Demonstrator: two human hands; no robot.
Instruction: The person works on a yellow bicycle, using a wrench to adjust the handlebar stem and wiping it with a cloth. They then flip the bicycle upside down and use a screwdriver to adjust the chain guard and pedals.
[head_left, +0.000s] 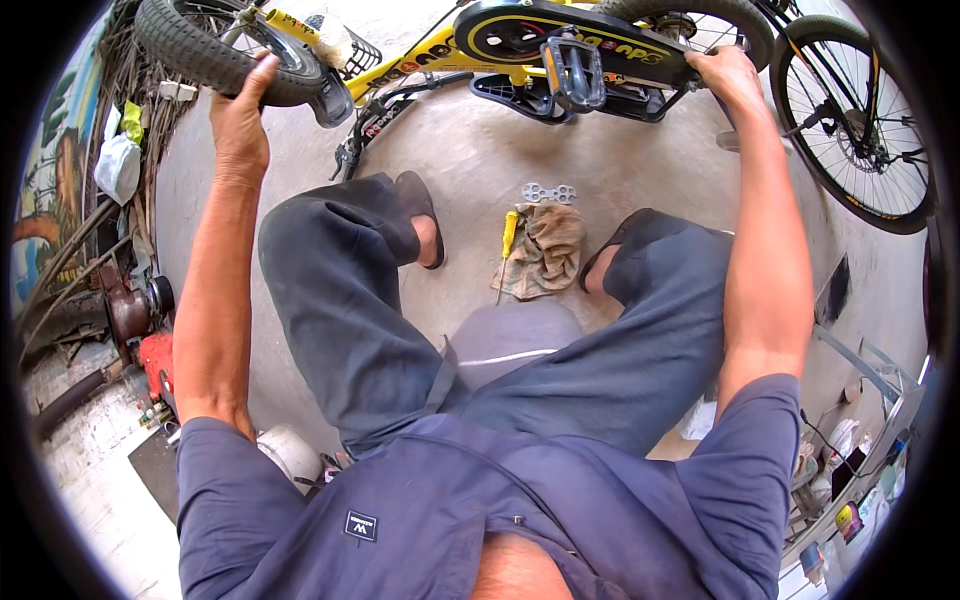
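My left hand (242, 118) is closed on the black knobbly front tyre (190, 60), thumb over the tread. My right hand (732, 80) grips the rear of the yellow-framed bicycle (425, 68), by the tail of its long black chain guard (645, 58); exactly which part the fingers wrap, I cannot tell. The bicycle spans the view beyond my sandalled feet (428, 240), its curved black handlebar (375, 125) on my side.

I judge the step in hand to be steadying or shifting it. The next move calls for both ends travelling together, since the front end could swivel.

For room, I have bare grey concrete floor (640, 180) before me, but the flat steel multi-hole spanner (550, 193), yellow-handled screwdriver (510, 235) and crumpled brown rag (548, 255) lie in the middle of it. A black spoke-wheeled second bicycle (868, 152) makes my right side tight; at left, a heap of dry sticks (125, 50) and a white plastic bag (118, 172) bound the floor.
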